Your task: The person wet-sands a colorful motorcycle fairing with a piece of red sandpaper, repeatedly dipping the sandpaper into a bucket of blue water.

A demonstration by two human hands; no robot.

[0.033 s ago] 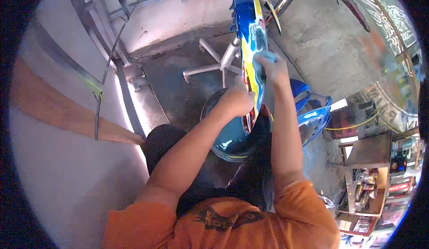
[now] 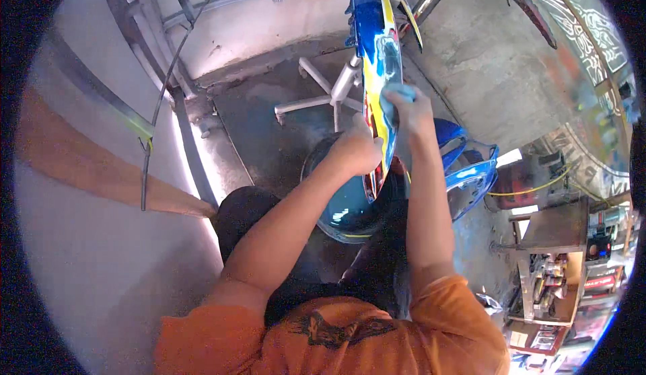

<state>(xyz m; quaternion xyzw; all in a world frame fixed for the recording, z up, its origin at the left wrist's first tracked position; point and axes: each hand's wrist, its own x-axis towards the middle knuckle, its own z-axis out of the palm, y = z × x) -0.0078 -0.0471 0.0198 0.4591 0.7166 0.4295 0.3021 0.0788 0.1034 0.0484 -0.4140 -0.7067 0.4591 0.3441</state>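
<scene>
A long, glossy body panel (image 2: 392, 72), painted blue, yellow, white and red, runs from the top of the view down to between my forearms. My left hand (image 2: 356, 150) is closed round its lower left edge, near the pointed end. On the panel's right side my right hand (image 2: 414, 114) presses a light-blue cloth (image 2: 398, 93) to the surface; whether it is a cloth or a sponge is hard to tell. Beneath the panel's tip stands a round tub (image 2: 323, 221) of dark teal liquid, between my knees. My palm hides part of the panel's left edge.
A grey wheeled stand base (image 2: 340, 92) is beyond the tub. Blue curved panels (image 2: 471, 173) lie to the right, near a yellow hose (image 2: 531, 191). A wooden shelf (image 2: 572, 287) with small items is at the far right. A wooden beam (image 2: 114, 166) crosses the left.
My right hand and the light-blue cloth have slid slightly toward me along the panel. My left hand keeps its grip in the same place.
</scene>
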